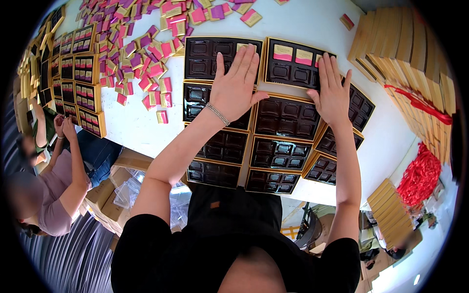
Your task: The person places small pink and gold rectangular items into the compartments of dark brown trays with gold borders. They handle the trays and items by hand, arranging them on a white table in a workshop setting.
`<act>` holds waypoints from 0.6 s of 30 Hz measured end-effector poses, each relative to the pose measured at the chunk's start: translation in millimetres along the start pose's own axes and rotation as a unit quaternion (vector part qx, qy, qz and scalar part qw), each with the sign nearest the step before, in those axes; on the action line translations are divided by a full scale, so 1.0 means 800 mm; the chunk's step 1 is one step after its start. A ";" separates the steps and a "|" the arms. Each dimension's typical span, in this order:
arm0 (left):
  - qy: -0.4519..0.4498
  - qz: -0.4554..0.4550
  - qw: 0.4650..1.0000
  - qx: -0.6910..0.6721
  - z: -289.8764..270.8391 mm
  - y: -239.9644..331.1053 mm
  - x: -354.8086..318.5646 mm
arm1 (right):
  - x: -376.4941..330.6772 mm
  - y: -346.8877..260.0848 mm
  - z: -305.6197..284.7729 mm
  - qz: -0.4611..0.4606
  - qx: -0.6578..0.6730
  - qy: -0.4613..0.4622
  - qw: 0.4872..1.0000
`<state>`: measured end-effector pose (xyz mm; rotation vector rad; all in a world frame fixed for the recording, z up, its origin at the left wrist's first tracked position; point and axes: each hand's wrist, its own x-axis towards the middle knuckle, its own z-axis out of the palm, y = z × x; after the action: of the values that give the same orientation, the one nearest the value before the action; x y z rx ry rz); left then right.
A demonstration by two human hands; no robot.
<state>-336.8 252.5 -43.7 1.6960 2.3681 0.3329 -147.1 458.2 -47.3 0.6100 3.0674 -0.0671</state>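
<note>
My left hand (pixel 234 90) lies flat with fingers stretched out over the right end of a gold-edged box (pixel 201 66) with a dark brown moulded tray. A gold piece peeks out beside its fingertips. At the right end of the neighbouring box (pixel 286 73) rests my right hand (pixel 333 97), its fingers straight and its thumb spread away. Two small pink-and-gold wrapped pieces (pixel 283 52) sit in that box's far row, and another shows partly beside the right fingers. Nearer me, several more boxes (pixel 285 117) with unfilled dark trays stand in rows.
Loose pink, purple and gold wrapped pieces (pixel 156 49) cover the table's far left. Filled boxes (pixel 88 68) stand further left, by a co-worker's hands (pixel 66 126). Gold boxes (pixel 391 44) are stacked at right, near red ribbon (pixel 419 171). A carton (pixel 105 200) with clear plastic stands below.
</note>
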 end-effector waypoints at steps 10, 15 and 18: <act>0.133 0.282 0.949 0.043 -0.016 -0.126 0.200 | 0.233 -0.010 0.020 -0.062 0.142 0.256 0.954; -0.010 0.145 0.989 0.027 -0.032 -0.120 0.182 | 0.259 -0.019 0.048 0.007 0.177 0.147 0.973; 0.152 -0.025 0.899 -0.410 -0.047 -0.141 0.128 | 0.247 -0.004 0.039 0.095 0.457 0.058 0.882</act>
<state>-481.8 312.4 -46.0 1.2135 1.9635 1.4329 -330.9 529.2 -82.8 0.9293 2.8908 -1.5723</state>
